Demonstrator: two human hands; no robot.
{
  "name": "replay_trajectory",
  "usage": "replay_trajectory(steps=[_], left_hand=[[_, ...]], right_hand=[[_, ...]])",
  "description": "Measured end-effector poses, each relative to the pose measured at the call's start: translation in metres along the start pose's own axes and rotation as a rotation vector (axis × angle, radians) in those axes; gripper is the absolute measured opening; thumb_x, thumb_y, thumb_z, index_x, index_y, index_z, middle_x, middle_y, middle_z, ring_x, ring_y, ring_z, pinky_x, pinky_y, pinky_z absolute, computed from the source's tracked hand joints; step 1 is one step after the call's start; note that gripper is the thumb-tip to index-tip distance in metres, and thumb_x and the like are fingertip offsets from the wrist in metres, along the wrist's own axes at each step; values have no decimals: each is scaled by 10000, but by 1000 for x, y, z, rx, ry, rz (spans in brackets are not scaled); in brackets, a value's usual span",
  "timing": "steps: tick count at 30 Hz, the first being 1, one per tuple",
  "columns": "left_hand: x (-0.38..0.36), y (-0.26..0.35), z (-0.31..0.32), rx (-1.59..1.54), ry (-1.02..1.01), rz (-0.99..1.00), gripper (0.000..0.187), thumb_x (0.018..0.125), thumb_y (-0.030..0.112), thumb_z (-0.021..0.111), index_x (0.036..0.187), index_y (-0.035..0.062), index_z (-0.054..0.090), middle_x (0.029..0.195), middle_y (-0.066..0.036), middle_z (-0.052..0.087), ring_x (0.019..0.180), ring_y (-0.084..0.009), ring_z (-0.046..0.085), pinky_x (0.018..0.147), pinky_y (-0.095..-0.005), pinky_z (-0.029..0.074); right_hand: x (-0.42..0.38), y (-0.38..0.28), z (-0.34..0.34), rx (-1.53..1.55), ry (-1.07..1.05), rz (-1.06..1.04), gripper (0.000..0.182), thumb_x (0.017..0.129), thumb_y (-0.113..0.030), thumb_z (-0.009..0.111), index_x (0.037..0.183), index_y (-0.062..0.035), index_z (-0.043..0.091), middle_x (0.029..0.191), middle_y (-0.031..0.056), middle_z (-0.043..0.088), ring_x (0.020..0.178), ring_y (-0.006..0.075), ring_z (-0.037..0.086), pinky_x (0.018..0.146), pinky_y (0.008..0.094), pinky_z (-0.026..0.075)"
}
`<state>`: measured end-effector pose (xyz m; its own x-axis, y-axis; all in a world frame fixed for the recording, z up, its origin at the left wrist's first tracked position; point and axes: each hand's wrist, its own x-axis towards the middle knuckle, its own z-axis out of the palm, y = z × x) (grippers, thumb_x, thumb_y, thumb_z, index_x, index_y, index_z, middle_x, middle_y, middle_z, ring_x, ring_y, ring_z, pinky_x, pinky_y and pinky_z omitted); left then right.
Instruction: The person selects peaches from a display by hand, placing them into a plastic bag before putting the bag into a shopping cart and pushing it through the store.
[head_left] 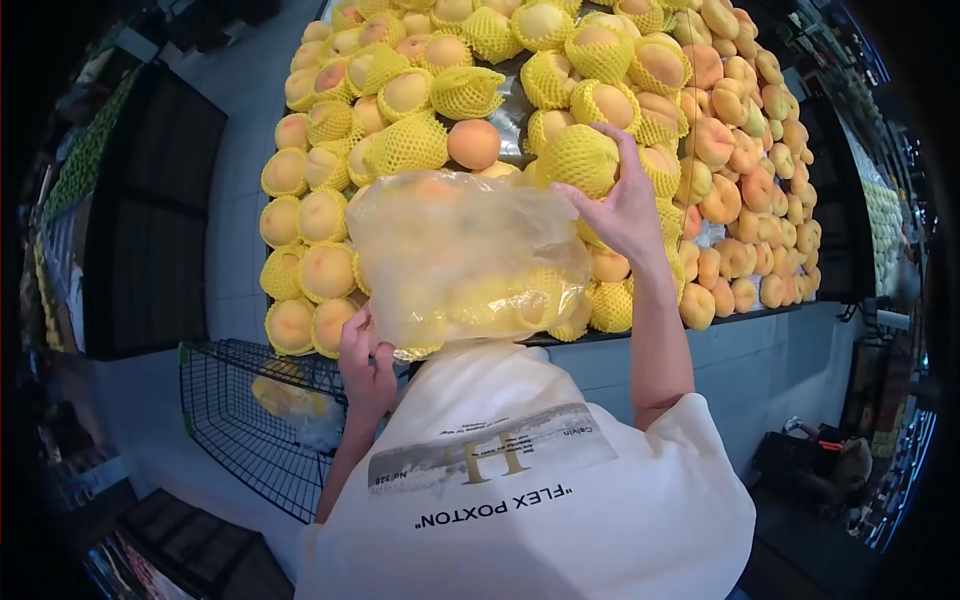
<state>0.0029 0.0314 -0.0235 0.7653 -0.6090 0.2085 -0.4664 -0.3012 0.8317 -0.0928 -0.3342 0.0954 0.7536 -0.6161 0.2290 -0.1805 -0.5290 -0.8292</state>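
The peach (pixel 578 158) in its yellow foam net sits high on the heaped display (pixel 720 150), under the right hand (pixel 625 205), whose spread fingers cup its side. It looks soft and easily bruised, best taken around the net. The left hand (pixel 365 370) pinches the thin plastic bag (pixel 460 260), limp and already holding several fruit, above a wire basket (pixel 250 420).

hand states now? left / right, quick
Left hand: closed on the lower edge of the plastic bag, holding it up.
Right hand: fingers curled around a netted peach on the display, gripping it.
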Motion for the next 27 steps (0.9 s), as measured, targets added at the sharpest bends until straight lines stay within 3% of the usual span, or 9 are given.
replay_trajectory(steps=[1, 4, 7, 10, 14, 16, 17, 23, 27], left_hand=[[-3, -3, -1, 47, 7, 27, 281, 876, 8, 611, 1151, -39, 651, 1314, -187, 573, 1190, -337, 591, 1006, -398, 468], [-7, -3, -5, 138, -50, 55, 299, 844, 5, 644, 1142, -27, 659, 1277, -168, 583, 1152, -334, 598, 991, -392, 470], [-7, 0, -8, 143, -98, 47, 382, 794, 36, 708, 1166, -28, 647, 1277, -174, 581, 1165, -329, 593, 1013, -397, 464], [4, 11, -13, 51, -69, 33, 564, 743, 118, 788, 1254, -33, 605, 1373, -222, 542, 1243, -366, 565, 1061, -429, 447], [31, 41, -18, -53, -22, 67, 858, 658, 137, 871, 1409, -33, 491, 1425, -234, 522, 1294, -380, 540, 1101, -439, 428], [48, 61, -15, -61, 3, 120, 895, 646, 76, 836, 1443, -47, 447, 1403, -205, 533, 1276, -343, 551, 1087, -419, 440], [54, 70, -12, -65, 15, 147, 915, 640, 46, 818, 1460, -55, 425, 1392, -190, 539, 1266, -325, 556, 1080, -409, 447], [73, 89, 0, -35, 34, 283, 944, 657, 9, 847, 1485, -49, 400, 1422, -205, 521, 1281, -333, 550, 1094, -417, 443], [72, 85, 5, -69, 18, 235, 842, 724, -35, 804, 1470, -53, 414, 1373, -204, 557, 1251, -330, 569, 1079, -400, 448]], right_hand=[[7, 1, 4, 9, 10, -10, 807, 769, -272, 904, 1383, 0, 456, 1204, 117, 656, 1061, 199, 663, 909, 318, 547], [27, 2, 9, 432, 79, -1, 818, 772, -297, 900, 1382, 16, 452, 1192, 131, 663, 1059, 191, 667, 907, 323, 546], [42, -10, 12, 513, 136, 39, 826, 777, -319, 895, 1383, 20, 448, 1217, 151, 654, 1094, 218, 659, 935, 339, 533], [51, -8, 18, -104, 157, -158, 815, 783, -307, 882, 1390, 15, 444, 1285, 177, 619, 1179, 283, 628, 1001, 393, 511], [70, 14, 44, -347, 35, -318, 827, 738, -266, 888, 1398, -21, 454, 1314, 185, 578, 1221, 360, 579, 1026, 446, 482], [79, 24, 54, -413, -29, -372, 848, 705, -251, 893, 1404, -43, 459, 1317, 183, 562, 1211, 376, 566, 1018, 462, 474], [83, 28, 58, -494, -50, -373, 828, 711, -238, 884, 1411, -99, 463, 1344, 158, 548, 1235, 372, 540, 1039, 463, 450], [97, 53, 72, -749, -67, -466, 873, 695, -264, 893, 1436, -121, 455, 1398, 124, 513, 1298, 331, 480, 1048, 447, 393], [101, 53, 71, -845, -41, -513, 951, 690, -310, 896, 1485, -110, 414, 1430, 110, 482, 1318, 321, 455, 1048, 452, 388]])
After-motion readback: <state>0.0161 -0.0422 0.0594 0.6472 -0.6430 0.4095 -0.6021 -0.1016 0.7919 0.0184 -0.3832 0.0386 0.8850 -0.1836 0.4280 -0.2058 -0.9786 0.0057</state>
